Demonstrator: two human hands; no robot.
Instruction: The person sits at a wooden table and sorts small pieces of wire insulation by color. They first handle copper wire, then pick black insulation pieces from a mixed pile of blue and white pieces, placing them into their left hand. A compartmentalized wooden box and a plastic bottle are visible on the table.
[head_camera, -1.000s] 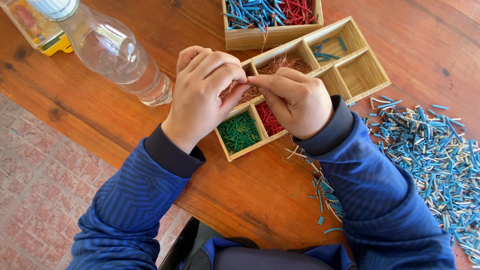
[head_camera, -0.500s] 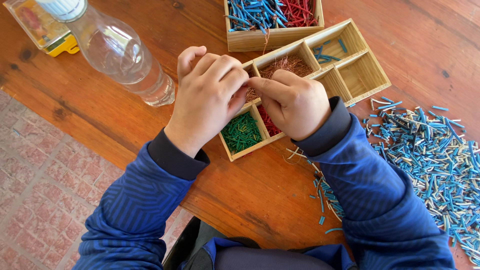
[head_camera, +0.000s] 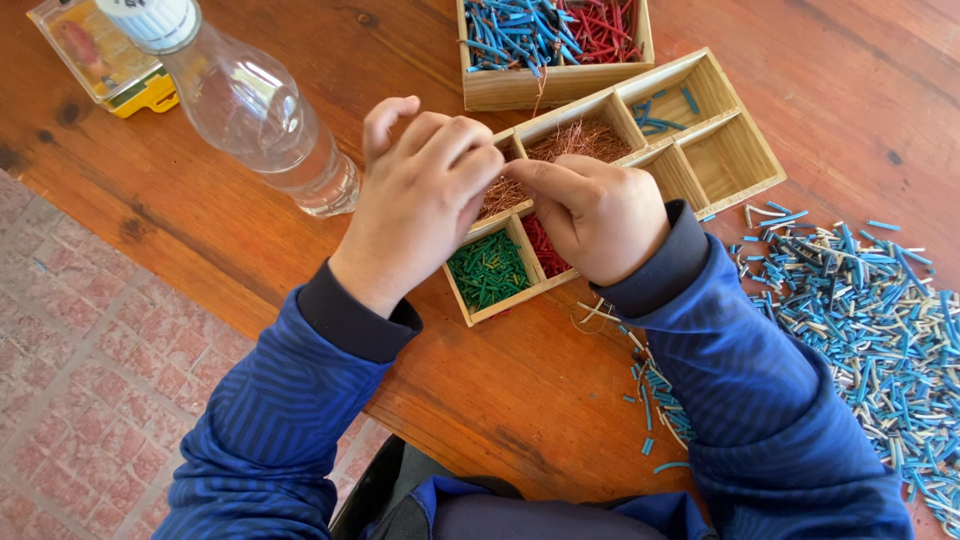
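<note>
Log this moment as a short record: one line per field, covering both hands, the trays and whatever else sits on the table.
Left hand: fingertips pinched against the right hand's, over the copper strands
Right hand: pinching something thin, too small to tell
Divided wooden tray: copper strands, green pieces, red pieces, a few blue pieces
Second wooden box: blue and red pieces
Loose pile: blue and pale sleeve pieces, on the person's right
Plastic bottle: clear, capped, on the person's left

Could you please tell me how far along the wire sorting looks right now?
Done: the compartmented wooden tray already holds sorted green pieces, red pieces and bare copper strands. In hand: left hand and right hand meet fingertip to fingertip above it. Left: the large loose pile of blue and pale wire bits.
</note>
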